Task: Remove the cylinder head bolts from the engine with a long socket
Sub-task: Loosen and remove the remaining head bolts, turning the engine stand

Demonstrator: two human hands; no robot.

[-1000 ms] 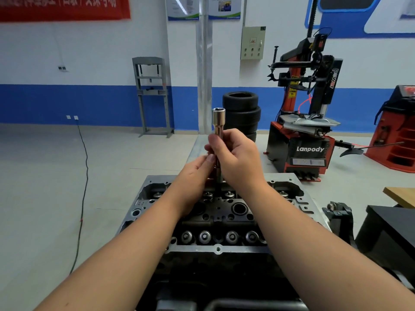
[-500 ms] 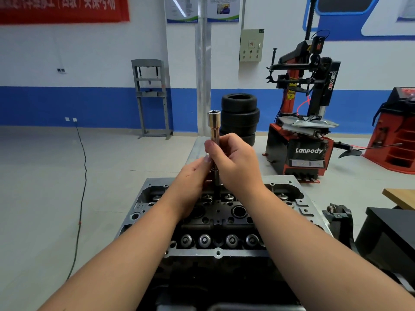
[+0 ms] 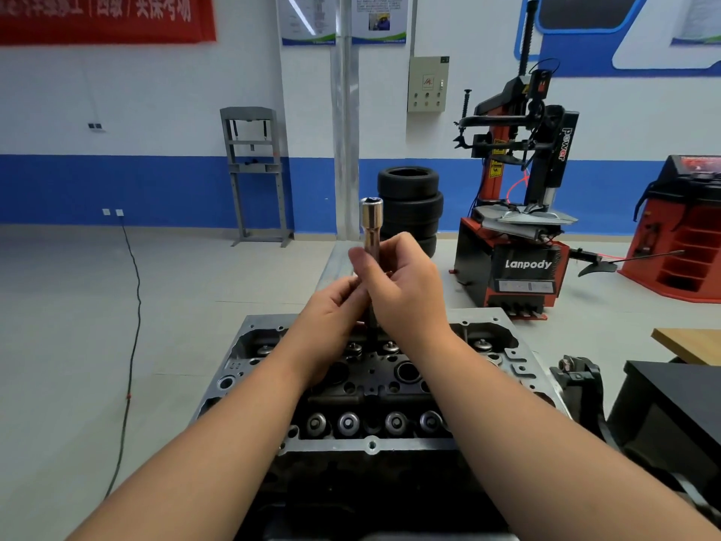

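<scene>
The engine's cylinder head (image 3: 507, 365) lies in front of me, grey rim around dark valve gear and a row of round valve caps. A long silver socket (image 3: 371, 224) stands upright over its far middle, open end up, its lower shaft (image 3: 371, 329) dropping toward the head. My right hand (image 3: 405, 283) grips the socket's middle. My left hand (image 3: 331, 318) holds the shaft just below, fingers curled round it. The socket's lower tip and any bolt under it are hidden by my hands.
A red and black tire changer (image 3: 522, 228) stands beyond the engine on the right, with stacked tires (image 3: 409, 205) behind the socket. A black bench (image 3: 679, 404) and a wooden edge (image 3: 690, 345) lie to the right. A grey press frame (image 3: 255, 173) and a floor cable (image 3: 132, 306) are on the left.
The socket and both hands have shifted slightly left and down in the view over the second. Both grips look the same.
</scene>
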